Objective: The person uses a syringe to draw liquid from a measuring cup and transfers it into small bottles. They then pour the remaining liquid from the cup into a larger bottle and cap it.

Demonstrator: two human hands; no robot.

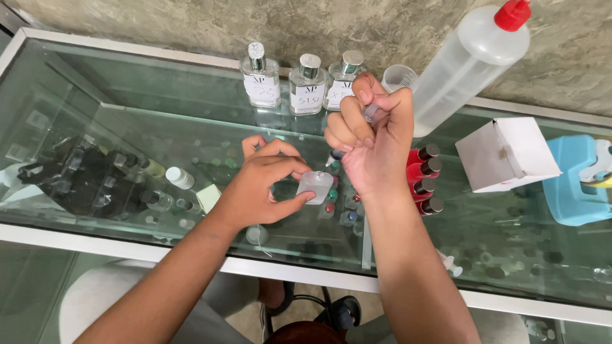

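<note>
Forearms come up from the near edge, both meeting over the middle of the glass desk [191, 102]. Left hand [264, 188] has its grip pinched round a small frosted flat bottle [315, 186], thumb below, fingers on top, holding it steady on the glass at dead centre. Right hand [373, 137] sits just at one o'clock of that bottle, fist closed round a thin syringe [370, 113], its clear barrel showing between thumb and forefinger and its tip [333, 157] angled down toward the bottle's neck. Whether the tip touches the neck, I cannot tell.

Moving out: four dark-capped red bottles [424, 178] lie stacked at three o'clock of the hands, touching the right wrist's side. At twelve o'clock, three square clear perfume bottles [306, 83] with silver caps stand in a row by the wall, a small clear measuring cup [398, 76] just beside them. At one to two o'clock leans a large translucent squeeze bottle [468, 60] with a red cap. Further round at three o'clock, a white open carton [507, 153], then a light-blue tape dispenser [574, 181] at the edge.
</note>
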